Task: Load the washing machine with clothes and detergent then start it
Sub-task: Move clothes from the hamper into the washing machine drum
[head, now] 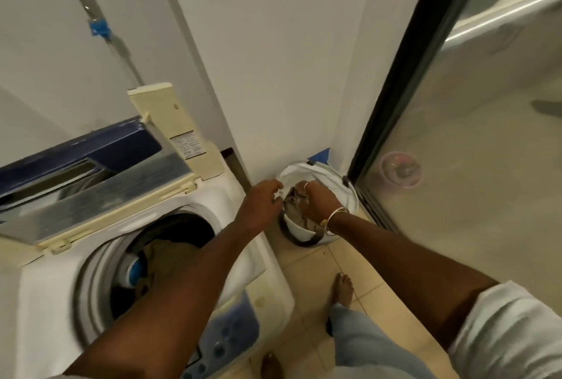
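A white top-loading washing machine (pixel 267 260) stands at the left with its lid (pixel 100 193) raised. Brownish clothes (pixel 165 254) lie in its drum beside a blue-capped agitator (pixel 135 272). To its right, on the floor, a white laundry basket (pixel 334 177) holds brown and beige clothes (pixel 293 208). My left hand (pixel 263 199) is closed on the white fabric at the basket's left rim. My right hand (pixel 316 200), with a ring and bracelets, reaches inside the basket and grips the clothes there.
The machine's blue button panel (pixel 225 339) faces me at the bottom. A white wall rises behind the basket. A black-framed glass sliding door (pixel 404 80) runs along the right. My bare feet (pixel 342 290) stand on beige floor tiles. A hose with blue tape (pixel 98 28) hangs on the left wall.
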The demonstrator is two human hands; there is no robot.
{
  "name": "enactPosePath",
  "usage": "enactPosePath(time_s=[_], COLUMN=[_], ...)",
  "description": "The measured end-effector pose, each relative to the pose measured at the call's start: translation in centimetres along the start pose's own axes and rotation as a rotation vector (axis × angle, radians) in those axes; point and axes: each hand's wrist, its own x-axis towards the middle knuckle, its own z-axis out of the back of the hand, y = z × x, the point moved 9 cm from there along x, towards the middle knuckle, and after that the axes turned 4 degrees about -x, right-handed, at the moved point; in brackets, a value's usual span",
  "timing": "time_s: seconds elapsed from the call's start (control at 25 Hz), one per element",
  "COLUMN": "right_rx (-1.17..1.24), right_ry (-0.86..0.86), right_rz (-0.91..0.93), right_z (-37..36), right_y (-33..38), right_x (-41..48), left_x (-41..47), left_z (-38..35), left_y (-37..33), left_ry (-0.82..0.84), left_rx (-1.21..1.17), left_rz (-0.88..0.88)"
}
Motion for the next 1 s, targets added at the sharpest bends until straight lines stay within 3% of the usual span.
enactPosePath(time_s=[0.44, 0.8, 0.92, 1.0], right_rx=[-0.039, -0.032, -0.119, -0.188], right_ry=[0.368, 0.56, 0.598, 0.588], right_rz=[-0.089, -0.111, -0.116, -0.086], right_z=[-6.8, -21.9, -27.8, -31.4], right_y=[-16.1, -27.5, -31.7, -34.0], right_x=[13.1, 22.8, 26.2, 28.3], left_x=[13.9, 25.0, 29.1, 30.8], left_z=[-14.4, -31.1, -36.5, -40.4], left_y=[4.0, 16.5, 21.5, 26.0], left_ry=[0.173, 0.537, 0.476, 0.517], left_rx=[0.014, 0.128, 0.098, 0.22], left_rz=[0.236, 0.282, 0.258, 0.299])
